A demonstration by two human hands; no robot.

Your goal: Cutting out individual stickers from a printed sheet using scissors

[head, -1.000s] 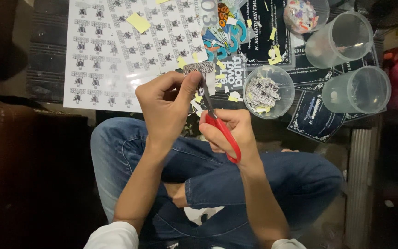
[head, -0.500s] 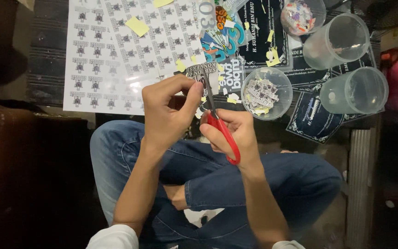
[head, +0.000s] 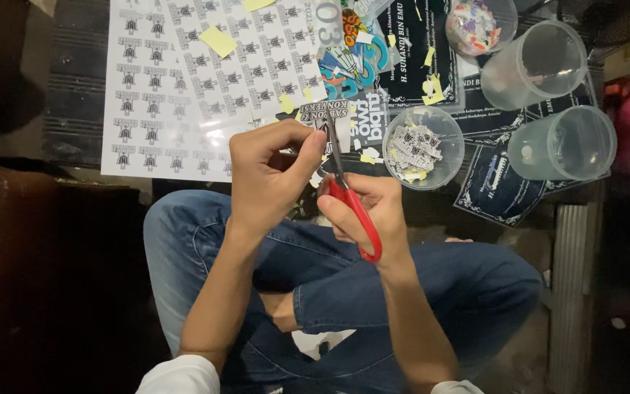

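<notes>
The right hand (head: 373, 211) grips one pair of red-handled scissors (head: 348, 193); the left hand (head: 267, 179), beside it, pinches one small paper piece (head: 316, 120) at the blades. Beyond the hands, four clear plastic cups (head: 423, 146) and one printed sticker sheet (head: 184, 80) lie on a dark floor (head: 74, 109).

On the dark floor (head: 74, 117) lies a big white sheet of printed stickers (head: 184, 87). To the right of this sheet are dark printed cards (head: 497, 190), yellow paper scraps (head: 219, 41), a round bowl of cut pieces (head: 423, 148) and two clear plastic cups (head: 563, 142) on their sides.
</notes>
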